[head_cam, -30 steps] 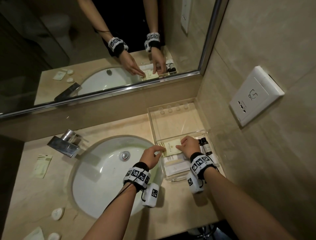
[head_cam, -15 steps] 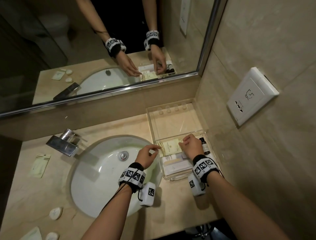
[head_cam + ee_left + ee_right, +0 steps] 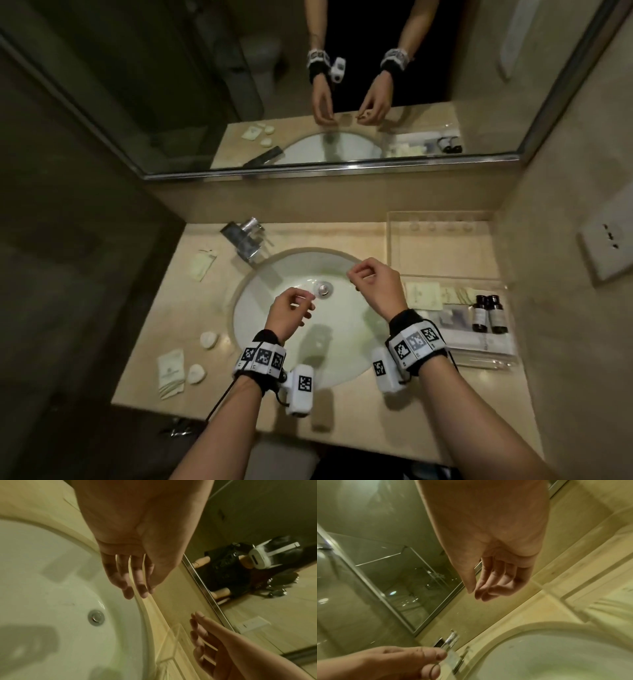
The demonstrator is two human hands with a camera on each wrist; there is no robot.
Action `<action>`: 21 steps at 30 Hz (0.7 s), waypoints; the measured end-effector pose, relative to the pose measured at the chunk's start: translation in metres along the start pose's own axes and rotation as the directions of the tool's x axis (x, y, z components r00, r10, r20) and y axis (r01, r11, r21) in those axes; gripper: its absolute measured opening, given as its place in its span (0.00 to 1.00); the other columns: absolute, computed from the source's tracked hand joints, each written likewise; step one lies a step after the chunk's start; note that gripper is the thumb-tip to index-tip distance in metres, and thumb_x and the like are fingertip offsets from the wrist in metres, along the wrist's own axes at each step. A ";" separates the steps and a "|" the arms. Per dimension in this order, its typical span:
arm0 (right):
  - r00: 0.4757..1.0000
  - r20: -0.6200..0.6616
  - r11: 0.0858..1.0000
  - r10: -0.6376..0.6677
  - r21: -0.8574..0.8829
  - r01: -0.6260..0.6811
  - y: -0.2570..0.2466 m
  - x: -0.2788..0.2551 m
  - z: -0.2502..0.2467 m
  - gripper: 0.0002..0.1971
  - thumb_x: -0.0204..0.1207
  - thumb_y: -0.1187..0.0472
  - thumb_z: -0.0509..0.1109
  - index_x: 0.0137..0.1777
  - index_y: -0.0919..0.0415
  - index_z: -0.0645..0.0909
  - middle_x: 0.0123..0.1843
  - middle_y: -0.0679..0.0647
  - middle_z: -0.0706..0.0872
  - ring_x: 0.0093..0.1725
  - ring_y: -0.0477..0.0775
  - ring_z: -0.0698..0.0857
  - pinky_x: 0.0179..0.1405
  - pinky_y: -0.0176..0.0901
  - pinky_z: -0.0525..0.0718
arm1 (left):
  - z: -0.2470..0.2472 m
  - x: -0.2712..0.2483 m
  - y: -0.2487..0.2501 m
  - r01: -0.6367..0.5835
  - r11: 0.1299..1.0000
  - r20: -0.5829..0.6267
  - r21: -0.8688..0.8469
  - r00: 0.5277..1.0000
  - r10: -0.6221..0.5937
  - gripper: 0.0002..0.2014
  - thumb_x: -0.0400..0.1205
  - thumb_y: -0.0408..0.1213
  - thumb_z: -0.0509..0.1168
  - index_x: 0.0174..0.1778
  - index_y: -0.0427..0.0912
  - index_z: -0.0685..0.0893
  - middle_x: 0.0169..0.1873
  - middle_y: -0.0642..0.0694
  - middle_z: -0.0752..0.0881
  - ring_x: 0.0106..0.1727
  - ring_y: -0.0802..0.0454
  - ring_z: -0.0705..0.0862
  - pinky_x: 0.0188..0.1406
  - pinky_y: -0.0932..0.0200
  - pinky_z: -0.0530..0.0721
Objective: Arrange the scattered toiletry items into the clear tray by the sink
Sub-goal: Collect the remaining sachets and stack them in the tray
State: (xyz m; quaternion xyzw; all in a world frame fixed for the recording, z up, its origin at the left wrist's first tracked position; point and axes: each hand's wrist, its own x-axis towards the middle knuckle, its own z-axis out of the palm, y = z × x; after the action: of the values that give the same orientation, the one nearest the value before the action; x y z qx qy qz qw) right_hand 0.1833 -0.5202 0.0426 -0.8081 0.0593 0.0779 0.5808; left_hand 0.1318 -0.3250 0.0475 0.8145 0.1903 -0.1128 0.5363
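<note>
The clear tray (image 3: 388, 245) stands right of the sink (image 3: 260, 291). Its near part holds cream packets (image 3: 423, 296), two dark bottles (image 3: 488, 313) and white boxes (image 3: 479, 344). Left of the sink lie a cream packet (image 3: 202, 265), another packet (image 3: 171, 371) and two white soaps (image 3: 209, 340) (image 3: 196, 373). My left hand (image 3: 303, 303) (image 3: 135, 589) hovers over the basin with relaxed fingers and holds nothing. My right hand (image 3: 359, 274) (image 3: 479, 593) hangs loosely curled and empty above the basin's right rim, just left of the tray.
A chrome tap (image 3: 245, 236) sits at the sink's back left. A mirror (image 3: 342, 102) runs along the back wall, and a wall socket (image 3: 606, 246) is at the right. The tray's far part (image 3: 442, 250) holds nothing.
Both hands have left the cream packet in the tray and pulled back to the left over the basin, now empty. My head view has shifted left and back.
</note>
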 end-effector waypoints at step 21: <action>0.955 0.295 0.979 0.024 -0.202 0.038 -0.058 -0.007 0.279 0.05 0.72 0.58 0.76 0.43 0.59 0.86 0.41 0.54 0.91 0.41 0.54 0.90 0.50 0.51 0.88 | -0.248 0.007 -0.167 0.209 0.970 -0.246 -0.122 0.941 -0.233 0.07 0.77 0.27 0.66 0.44 0.42 0.86 0.37 0.45 0.87 0.36 0.48 0.83 0.31 0.61 0.80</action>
State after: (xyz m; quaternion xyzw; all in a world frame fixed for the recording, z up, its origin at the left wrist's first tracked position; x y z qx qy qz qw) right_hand 0.1715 -0.2373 0.0106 -0.8432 -0.0397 0.2016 0.4968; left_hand 0.0612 -0.0379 0.0054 0.7695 0.3540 -0.0562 0.5285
